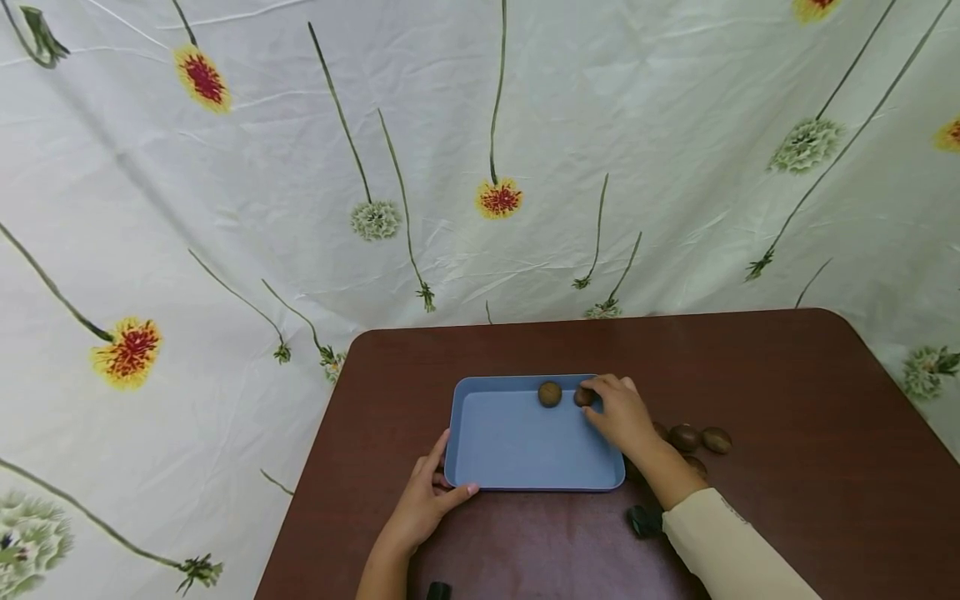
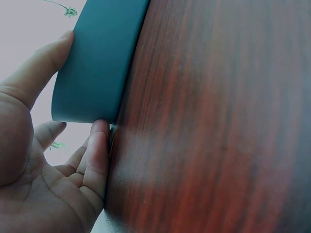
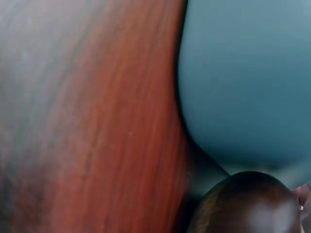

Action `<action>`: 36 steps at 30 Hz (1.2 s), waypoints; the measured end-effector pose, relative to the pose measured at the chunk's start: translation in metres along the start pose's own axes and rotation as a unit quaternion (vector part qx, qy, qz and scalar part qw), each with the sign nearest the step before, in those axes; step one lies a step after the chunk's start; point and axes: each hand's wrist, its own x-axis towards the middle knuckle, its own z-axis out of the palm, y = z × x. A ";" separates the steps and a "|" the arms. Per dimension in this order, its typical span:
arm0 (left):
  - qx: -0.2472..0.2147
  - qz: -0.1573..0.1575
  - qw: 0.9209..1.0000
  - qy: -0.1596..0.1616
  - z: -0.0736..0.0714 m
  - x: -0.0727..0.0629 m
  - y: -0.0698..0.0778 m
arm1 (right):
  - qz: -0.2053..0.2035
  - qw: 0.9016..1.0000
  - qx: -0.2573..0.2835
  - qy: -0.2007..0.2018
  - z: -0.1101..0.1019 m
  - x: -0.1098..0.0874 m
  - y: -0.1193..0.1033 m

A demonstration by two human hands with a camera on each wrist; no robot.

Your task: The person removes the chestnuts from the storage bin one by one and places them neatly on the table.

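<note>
A blue rectangular tray (image 1: 525,450) lies on the brown table. My left hand (image 1: 420,504) holds its near left corner, thumb along the front side and fingers at the left side; the left wrist view shows the thumb against the tray wall (image 2: 97,63). Over the tray's far right part, my right hand (image 1: 621,415) pinches a round brown fruit (image 1: 583,397) between thumb and fingers. Another round brown fruit (image 1: 550,394) rests in the tray, just left of it. In the right wrist view, a shiny brown fruit (image 3: 250,206) sits beside the tray, with the hand mostly out of frame.
Several more brown fruits (image 1: 685,437) lie on the table right of the tray, partly behind my right forearm. The dark wood table (image 1: 810,417) extends to the right. Behind it hangs a white cloth (image 1: 675,108) printed with flowers.
</note>
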 end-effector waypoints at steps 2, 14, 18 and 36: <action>-0.001 0.002 1.000 0.001 0.000 0.000 0.000 | -0.002 1.000 0.001 -0.003 0.000 0.000 0.001; -0.003 0.001 1.000 0.003 0.000 0.001 0.000 | -0.013 1.000 -0.011 -0.003 0.001 -0.001 0.003; -0.002 0.002 1.000 0.004 0.001 0.001 0.000 | -0.026 0.999 -0.017 0.003 0.001 -0.001 0.004; -0.011 -0.002 1.000 0.009 0.001 0.001 0.001 | -0.041 0.998 -0.040 0.006 0.002 0.000 0.005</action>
